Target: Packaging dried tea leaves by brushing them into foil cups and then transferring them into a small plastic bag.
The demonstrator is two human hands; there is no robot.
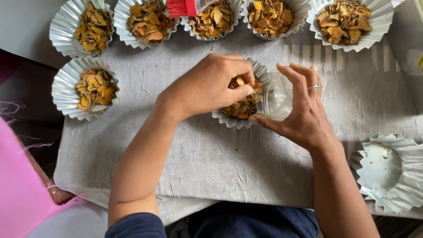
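Lying at the far left edge, a pink cloth [20, 176] hangs beside the bench [211, 163], which is covered in a crinkled grey sheet. Next come two fluted foil cups of dried orange-yellow chips, one at the upper left [81, 27] and one below it [84, 88]. Further right along the top row sit three more filled cups [145, 21], [214, 17], [271, 16], with a red brush [183, 7] resting across the gap between the first two of them. At the middle of the bench stands the centre cup [240, 110], also holding chips; the left hand [207, 86] reaches into it from the left, fingers curled and pinching a few chips between thumb and fingertips. Just right of it a clear plastic cup [277, 94] lies tipped against the foil rim, and the right hand [304, 108], wearing a ring, has its fingers spread and arched over that clear cup, thumb touching the foil. Another filled cup [346, 22] sits top right, and an empty foil cup [390, 169] lies at the lower right edge
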